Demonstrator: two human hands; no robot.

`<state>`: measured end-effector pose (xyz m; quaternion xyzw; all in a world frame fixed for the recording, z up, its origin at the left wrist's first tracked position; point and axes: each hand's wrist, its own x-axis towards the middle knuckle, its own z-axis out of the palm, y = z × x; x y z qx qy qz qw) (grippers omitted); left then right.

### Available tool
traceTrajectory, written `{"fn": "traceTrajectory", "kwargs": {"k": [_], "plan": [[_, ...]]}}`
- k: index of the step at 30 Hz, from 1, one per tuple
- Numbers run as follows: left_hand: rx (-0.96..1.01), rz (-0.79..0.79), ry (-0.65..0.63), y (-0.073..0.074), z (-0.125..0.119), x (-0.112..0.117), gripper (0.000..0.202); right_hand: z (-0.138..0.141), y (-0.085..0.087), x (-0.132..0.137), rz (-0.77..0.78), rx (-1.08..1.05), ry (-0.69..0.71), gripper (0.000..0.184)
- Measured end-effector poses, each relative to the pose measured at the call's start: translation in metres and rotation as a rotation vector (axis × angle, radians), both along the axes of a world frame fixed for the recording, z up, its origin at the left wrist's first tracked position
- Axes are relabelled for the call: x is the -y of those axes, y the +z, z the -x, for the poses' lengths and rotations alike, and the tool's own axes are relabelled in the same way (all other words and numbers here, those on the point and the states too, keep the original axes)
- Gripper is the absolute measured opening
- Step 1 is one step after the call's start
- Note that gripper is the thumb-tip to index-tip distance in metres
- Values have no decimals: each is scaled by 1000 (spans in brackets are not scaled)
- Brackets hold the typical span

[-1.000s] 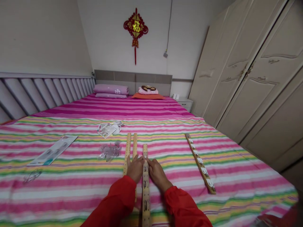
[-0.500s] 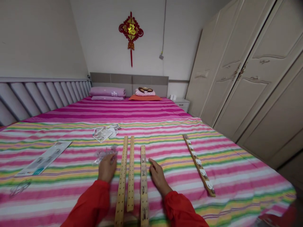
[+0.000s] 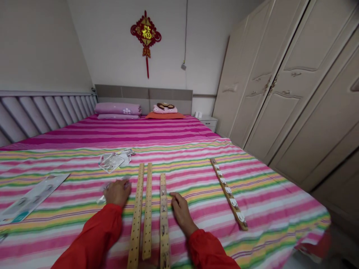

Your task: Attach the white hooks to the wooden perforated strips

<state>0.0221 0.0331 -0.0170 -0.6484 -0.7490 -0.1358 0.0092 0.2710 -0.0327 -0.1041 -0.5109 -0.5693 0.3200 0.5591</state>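
Observation:
My left hand (image 3: 117, 192) is closed over crumpled clear plastic film (image 3: 101, 198), which shows on both sides of it. The fingertips are partly hidden and slightly blurred. To the right of it lie two bare wooden strips with rows of holes, a longer strip (image 3: 136, 216) and a shorter strip (image 3: 147, 213). A third wooden strip (image 3: 163, 235) carries several metal hooks on clear backings (image 3: 163, 209). Just right of this strip my right hand (image 3: 181, 211) rests with its index finger out and the others loosely bent, holding nothing.
Farther right lies a wooden strip with white round pieces (image 3: 230, 198). Torn packaging (image 3: 114, 160) sits beyond my left hand, and a long flat pack with hooks (image 3: 33, 198) lies at left. All rest on a striped bed sheet (image 3: 196, 168); a wardrobe (image 3: 280, 97) stands at right.
My left hand has closed down over the plastic film and shifted left, gathering it under the palm. My right hand stays beside the hook strip. The whole view has turned slightly right.

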Motion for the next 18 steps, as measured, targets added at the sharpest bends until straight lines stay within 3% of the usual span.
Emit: {"fn": "traceTrajectory", "kwargs": {"k": [4,7,14,18], "plan": [[39,-48,99,5,9,-14,43,0,1,0,-9,8,0,28],[64,1,161,10,22,-29,44,0,1,0,-9,12,1,28],[19,165,95,8,29,-57,53,0,-1,0,4,-3,13,27],[5,195,77,1,28,-62,46,0,-1,0,4,0,5,27]]}}
